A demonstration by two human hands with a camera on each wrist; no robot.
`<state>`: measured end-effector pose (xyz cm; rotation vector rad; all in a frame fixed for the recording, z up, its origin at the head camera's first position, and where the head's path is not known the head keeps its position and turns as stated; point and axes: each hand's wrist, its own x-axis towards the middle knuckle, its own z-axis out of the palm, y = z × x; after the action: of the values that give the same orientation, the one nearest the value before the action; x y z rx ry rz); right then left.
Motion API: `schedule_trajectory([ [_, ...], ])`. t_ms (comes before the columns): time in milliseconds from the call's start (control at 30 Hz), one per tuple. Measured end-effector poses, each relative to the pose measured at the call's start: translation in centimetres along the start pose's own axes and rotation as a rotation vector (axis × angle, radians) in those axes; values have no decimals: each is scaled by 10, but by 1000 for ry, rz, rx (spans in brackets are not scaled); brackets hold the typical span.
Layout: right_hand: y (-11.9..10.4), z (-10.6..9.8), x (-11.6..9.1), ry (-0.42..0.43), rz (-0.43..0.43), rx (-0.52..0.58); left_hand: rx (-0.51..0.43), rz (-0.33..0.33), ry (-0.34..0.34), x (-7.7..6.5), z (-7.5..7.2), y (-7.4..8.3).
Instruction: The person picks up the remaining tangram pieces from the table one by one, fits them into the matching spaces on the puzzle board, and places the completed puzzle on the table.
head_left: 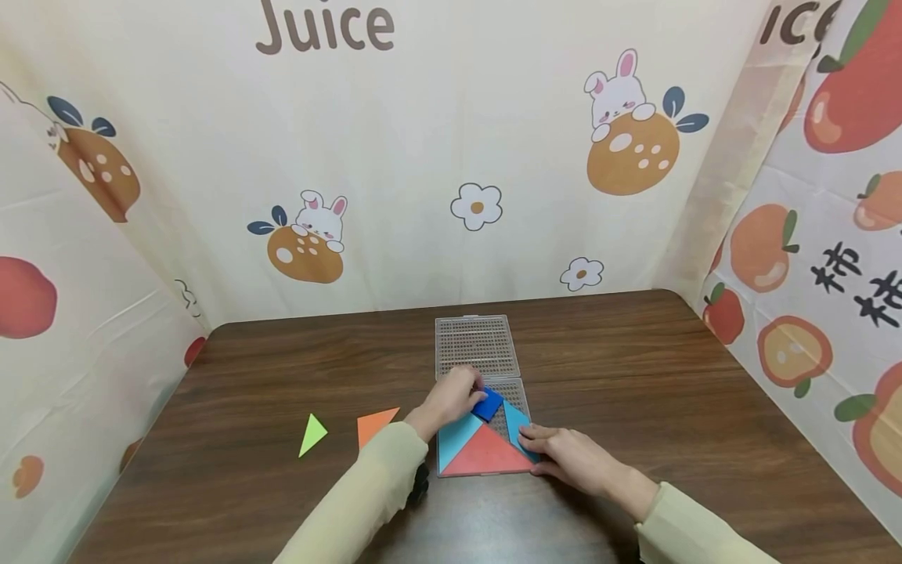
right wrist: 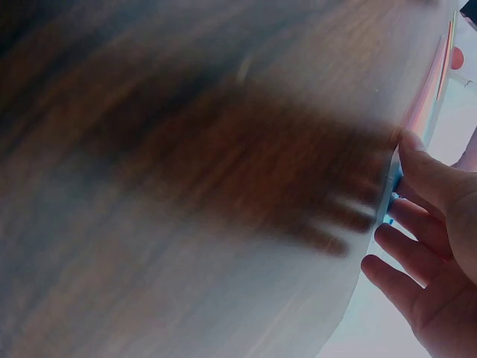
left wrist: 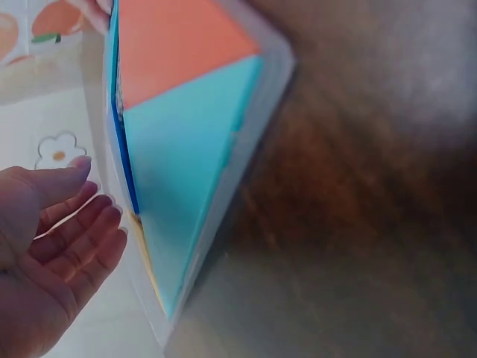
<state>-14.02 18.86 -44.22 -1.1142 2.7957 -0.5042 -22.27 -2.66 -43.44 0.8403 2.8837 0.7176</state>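
A clear hinged plastic box lies opened flat on the table. Its near half holds a large red triangle, a light-blue triangle, a blue square and a blue parallelogram. My left hand is over the box's left side, thumb and fingertips at the blue square; in the left wrist view its fingers are loosely bent, with a gap to the thumb. My right hand touches the parallelogram with extended fingers, its thumb at the near right corner. A yellow edge shows beside the light-blue triangle.
Left of the box lie a small green triangle and an orange triangle, partly covered by the left sleeve. The brown wooden table meets a printed curtain at its back and sides.
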Motion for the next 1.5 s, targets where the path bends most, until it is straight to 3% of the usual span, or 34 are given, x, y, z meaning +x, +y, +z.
schedule_trajectory([
  [200,1,1,0,12,-18,-2,203,95,-12,-9,0,10],
  [333,1,0,0,22,-27,-18,259,139,-20,-14,3,16],
  [733,0,-2,1,6,-13,-17,297,138,-57,-22,12,22],
  [1500,1,-1,1,35,-45,-9,285,82,-55,-23,11,19],
])
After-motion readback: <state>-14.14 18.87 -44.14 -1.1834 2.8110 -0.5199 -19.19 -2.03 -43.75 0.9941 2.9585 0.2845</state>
